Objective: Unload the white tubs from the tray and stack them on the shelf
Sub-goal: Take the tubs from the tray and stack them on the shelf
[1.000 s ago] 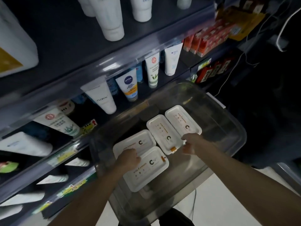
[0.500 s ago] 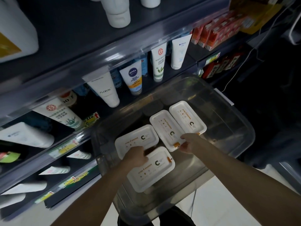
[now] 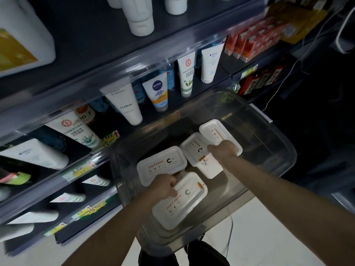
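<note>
Four white tubs sit in the clear tray (image 3: 269, 150). Left hand (image 3: 165, 186) grips the nearest tub (image 3: 184, 200) at its far edge. Right hand (image 3: 223, 150) clasps the tilted middle tub (image 3: 199, 156). Shelf (image 3: 172, 104) of tubes stands just beyond.

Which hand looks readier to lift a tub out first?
Probably the right hand: its tub is already tilted up off the tray. The left hand only grips a tub lying flat.
</note>
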Action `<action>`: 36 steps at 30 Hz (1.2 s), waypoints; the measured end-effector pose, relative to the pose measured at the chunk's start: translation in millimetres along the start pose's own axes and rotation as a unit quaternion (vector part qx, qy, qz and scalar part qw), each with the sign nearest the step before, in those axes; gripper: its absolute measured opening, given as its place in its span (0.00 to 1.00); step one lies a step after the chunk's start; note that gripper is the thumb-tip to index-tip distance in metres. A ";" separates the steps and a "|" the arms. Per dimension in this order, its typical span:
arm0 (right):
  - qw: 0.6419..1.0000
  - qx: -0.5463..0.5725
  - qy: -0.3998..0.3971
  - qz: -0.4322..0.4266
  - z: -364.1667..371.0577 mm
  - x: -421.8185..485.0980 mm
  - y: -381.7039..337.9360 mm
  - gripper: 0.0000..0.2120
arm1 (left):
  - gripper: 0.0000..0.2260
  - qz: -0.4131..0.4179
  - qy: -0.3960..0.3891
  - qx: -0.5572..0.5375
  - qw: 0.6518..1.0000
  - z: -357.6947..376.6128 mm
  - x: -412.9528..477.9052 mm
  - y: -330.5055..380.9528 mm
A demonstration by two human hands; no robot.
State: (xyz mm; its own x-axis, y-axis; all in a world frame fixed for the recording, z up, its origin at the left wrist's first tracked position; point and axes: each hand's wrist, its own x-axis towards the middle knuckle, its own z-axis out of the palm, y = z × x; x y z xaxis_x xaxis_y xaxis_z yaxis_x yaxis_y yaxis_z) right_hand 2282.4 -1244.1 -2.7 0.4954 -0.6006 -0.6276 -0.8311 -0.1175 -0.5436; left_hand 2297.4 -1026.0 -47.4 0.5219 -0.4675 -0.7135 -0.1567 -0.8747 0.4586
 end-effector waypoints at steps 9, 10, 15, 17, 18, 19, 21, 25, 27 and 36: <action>0.994 0.097 0.023 -0.036 -64.4 -33.7 -31.2 0.10 | 0.07 0.000 0.046 -0.153 0.987 -34.3 -50.1 13.5; 0.992 0.110 0.028 -0.048 -70.4 -40.6 -34.8 0.09 | 0.05 0.000 0.059 -0.176 0.983 -38.7 -56.3 13.6; 0.982 0.160 0.064 -0.070 -100.2 -90.0 -42.3 0.08 | 0.04 -0.004 0.091 -0.295 0.951 -72.7 -94.2 19.3; 0.977 0.182 0.086 -0.074 -107.0 -113.3 -42.9 0.08 | 0.03 0.007 0.118 -0.322 0.939 -85.8 -112.1 22.3; 0.974 0.190 0.094 -0.081 -109.3 -124.5 -43.9 0.08 | 0.03 0.013 0.130 -0.341 0.931 -91.6 -122.1 24.1; 0.971 0.199 0.098 -0.084 -110.8 -135.6 -45.2 0.08 | 0.03 0.020 0.141 -0.365 0.920 -96.7 -132.2 24.9; 0.963 0.233 0.101 -0.087 -112.6 -156.6 -46.9 0.08 | 0.06 0.030 0.152 -0.414 0.897 -105.2 -153.8 26.3; 0.946 0.293 0.101 -0.097 -109.6 -199.4 -48.9 0.11 | 0.04 0.067 0.160 -0.441 0.881 -120.9 -195.3 29.0; 0.936 0.313 0.100 -0.123 -107.0 -221.6 -52.7 0.11 | 0.05 0.091 0.166 -0.431 0.882 -131.0 -215.4 33.6; 0.892 0.395 0.084 -0.205 -105.3 -297.2 -97.0 0.11 | 0.08 0.160 0.219 -0.457 0.847 -187.7 -294.7 51.4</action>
State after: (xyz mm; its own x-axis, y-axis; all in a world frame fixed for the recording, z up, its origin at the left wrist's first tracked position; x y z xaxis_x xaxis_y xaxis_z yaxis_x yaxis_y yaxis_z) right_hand 2189.2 -1137.5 295.2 0.6165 -0.7530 -0.2303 -0.1195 0.1996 -0.9726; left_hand 2293.0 -909.2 285.8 0.8674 -0.3947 -0.3029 0.2619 -0.1555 0.9525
